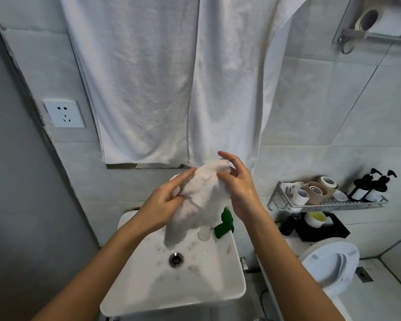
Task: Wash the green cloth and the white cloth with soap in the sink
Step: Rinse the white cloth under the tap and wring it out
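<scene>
The wet white cloth hangs bunched above the white sink, its lower end trailing into the basin. My left hand grips its left side with curled fingers. My right hand pinches its upper right edge with the thumb, fingers spread behind it. The green cloth lies on the sink's back right rim, partly hidden behind the white cloth. The tap is hidden by the cloth and my hands.
A large white towel hangs on the wall right behind my hands. A wall shelf with cups and black pump bottles is at right, a toilet below it. A socket is on the left wall.
</scene>
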{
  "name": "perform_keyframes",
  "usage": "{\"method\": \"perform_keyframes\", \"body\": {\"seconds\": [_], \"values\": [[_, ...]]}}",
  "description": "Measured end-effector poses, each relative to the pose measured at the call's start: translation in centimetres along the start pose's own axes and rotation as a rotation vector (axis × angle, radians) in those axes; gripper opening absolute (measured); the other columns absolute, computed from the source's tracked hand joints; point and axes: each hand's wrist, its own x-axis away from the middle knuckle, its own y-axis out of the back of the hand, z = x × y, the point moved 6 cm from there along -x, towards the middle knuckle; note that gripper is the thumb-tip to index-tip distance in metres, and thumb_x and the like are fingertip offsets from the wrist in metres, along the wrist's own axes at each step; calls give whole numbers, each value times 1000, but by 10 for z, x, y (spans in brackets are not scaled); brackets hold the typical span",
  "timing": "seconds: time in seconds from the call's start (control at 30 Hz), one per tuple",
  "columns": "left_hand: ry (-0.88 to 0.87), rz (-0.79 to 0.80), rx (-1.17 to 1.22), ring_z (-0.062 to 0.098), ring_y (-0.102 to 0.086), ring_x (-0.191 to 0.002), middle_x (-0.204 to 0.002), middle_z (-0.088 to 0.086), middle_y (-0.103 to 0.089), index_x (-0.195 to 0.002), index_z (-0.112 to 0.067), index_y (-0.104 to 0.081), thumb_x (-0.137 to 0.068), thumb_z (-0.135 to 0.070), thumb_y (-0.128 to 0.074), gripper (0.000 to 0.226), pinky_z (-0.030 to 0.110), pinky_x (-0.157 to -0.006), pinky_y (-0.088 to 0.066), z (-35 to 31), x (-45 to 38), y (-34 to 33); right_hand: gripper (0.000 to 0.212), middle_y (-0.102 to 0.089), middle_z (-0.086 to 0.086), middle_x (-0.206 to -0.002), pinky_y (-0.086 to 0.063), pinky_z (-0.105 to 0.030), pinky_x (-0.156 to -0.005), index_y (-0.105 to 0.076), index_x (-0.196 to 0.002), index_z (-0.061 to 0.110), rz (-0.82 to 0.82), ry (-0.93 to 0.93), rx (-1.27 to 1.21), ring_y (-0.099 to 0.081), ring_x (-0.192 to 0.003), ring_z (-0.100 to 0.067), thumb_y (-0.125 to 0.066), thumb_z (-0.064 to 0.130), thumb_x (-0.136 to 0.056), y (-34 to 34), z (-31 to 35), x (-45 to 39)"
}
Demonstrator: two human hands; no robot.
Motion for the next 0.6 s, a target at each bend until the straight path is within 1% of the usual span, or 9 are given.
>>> {"method": "perform_keyframes", "body": {"seconds": [0.07,0.13,0.2,0.23,0.3,0.43,0.5,0.53,0.6], "values": [[21,-3,205,-5,-53,-115,-125,-21,-57,-122,-39,-57,-84,18,-41,71,11,-91,-41,-5,-1,0,51,-61,-8,-108,-49,-21,-79,-57,-124,37,82,13,-7,-59,-99,-20,-62,6,-83,-3,3,3],[63,-42,379,4,-58,-111,-120,-15,-63,-113,-33,-65,-84,19,-40,66,16,-87,-48,-7,-2,1,60,-62,-14,-119,-51,-30,-91,-51,-132,35,154,9,-38,-62,-107,-24,-65,9,-80,-5,0,6],[80,-76,508,10,-60,-109,-122,-6,-63,-110,-34,-68,-85,18,-41,64,20,-85,-51,-9,-3,4,62,-64,-13,-121,-47,-42,-97,-50,-133,39,174,-44,-86,-61,-110,-29,-67,11,-81,-5,-7,10],[82,-76,554,13,-60,-110,-124,-2,-62,-109,-34,-68,-86,17,-41,63,21,-85,-52,-10,-3,5,60,-65,-11,-118,-46,-44,-94,-50,-132,42,175,-82,-111,-63,-108,-29,-67,11,-84,-6,-11,12],[85,-59,623,15,-61,-107,-125,1,-61,-110,-35,-69,-87,16,-40,62,23,-84,-53,-12,-5,6,57,-66,-8,-118,-52,-40,-84,-47,-134,39,207,-149,-179,-65,-103,-25,-63,9,-89,-10,-19,18],[84,-57,667,12,-62,-95,-115,-1,-65,-110,-35,-67,-87,14,-38,62,24,-76,-53,-13,-10,13,58,-64,-8,-125,-51,-43,-91,-46,-138,23,297,-213,-216,-63,-111,-26,-63,14,-83,-27,-36,29],[97,-39,655,8,-64,-87,-110,-4,-65,-113,-34,-64,-87,13,-41,58,20,-65,-54,-13,-10,16,60,-65,-9,-125,-51,-43,-95,-45,-139,18,292,-234,-169,-63,-113,-27,-65,13,-82,-30,-40,32],[108,-12,631,7,-65,-84,-109,-6,-66,-115,-34,-62,-85,11,-47,56,19,-61,-53,-11,-10,18,62,-65,-9,-125,-52,-42,-95,-44,-140,17,264,-231,-139,-63,-114,-26,-67,10,-83,-28,-41,32],[132,88,563,8,-65,-92,-114,-7,-65,-122,-36,-58,-74,4,-62,63,20,-66,-53,-4,-10,23,68,-62,-5,-129,-51,-39,-97,-42,-142,26,221,-170,-98,-61,-117,-21,-69,7,-82,-22,-36,31]]}}
